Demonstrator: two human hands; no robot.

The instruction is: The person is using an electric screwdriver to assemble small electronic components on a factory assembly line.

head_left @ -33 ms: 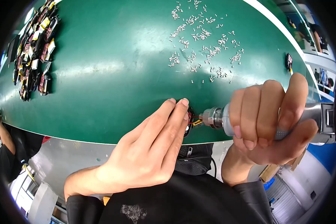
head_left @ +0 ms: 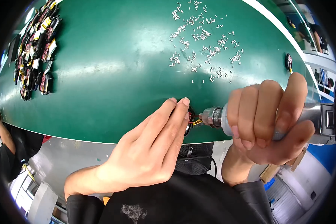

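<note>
My right hand (head_left: 267,115) is wrapped round an electric screwdriver (head_left: 215,117), a grey tool with a ridged metal collar, lying nearly level and pointing left. Its thin bit reaches a small black electronic device (head_left: 190,123) with a reddish board and yellow-and-red wires, near the table's front edge. My left hand (head_left: 149,143) steadies this device from the left, fingers long and close together over it. Those fingers cover most of the device, and the thumb is hidden. Exactly where the bit touches is too small to make out.
Many loose silver screws (head_left: 205,35) are scattered on the green table (head_left: 112,67). Similar devices (head_left: 35,52) are crowded at the far left, and one single device (head_left: 289,62) lies at the right edge. Another person's arm (head_left: 5,134) shows at the left rim.
My right hand's fingers and the screwdriver have shifted very slightly left. My left hand and the device look the same.
</note>
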